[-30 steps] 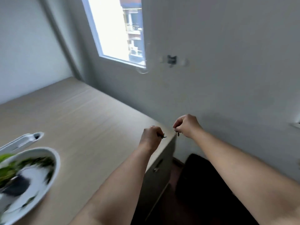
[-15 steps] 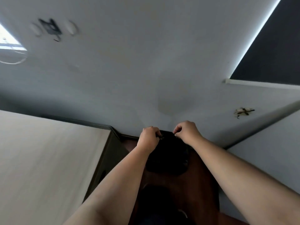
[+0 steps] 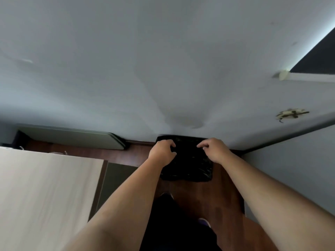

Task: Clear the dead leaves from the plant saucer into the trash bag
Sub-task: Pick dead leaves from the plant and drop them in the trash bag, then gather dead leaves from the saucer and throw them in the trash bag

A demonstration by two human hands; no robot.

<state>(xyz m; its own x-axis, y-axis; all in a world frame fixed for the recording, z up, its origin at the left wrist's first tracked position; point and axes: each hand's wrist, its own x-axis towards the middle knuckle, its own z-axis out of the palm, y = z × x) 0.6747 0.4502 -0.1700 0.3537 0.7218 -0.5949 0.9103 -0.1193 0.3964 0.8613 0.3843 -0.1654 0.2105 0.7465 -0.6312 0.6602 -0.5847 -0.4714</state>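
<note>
Now, hands: left hand (image 3: 161, 151) and right hand (image 3: 214, 149) above the trash bag (image 3: 190, 167) — fingers loosely spread.
Grip: empty — nothing held.

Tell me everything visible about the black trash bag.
The trash bag is black, glossy, crinkled plastic, seemingly lining a squarish bin on the dark wood floor, its far edge at the white wall. Faint greenish specks show inside. The left hand and right hand are above it, fingers loosely open; contact can't be judged.
</note>
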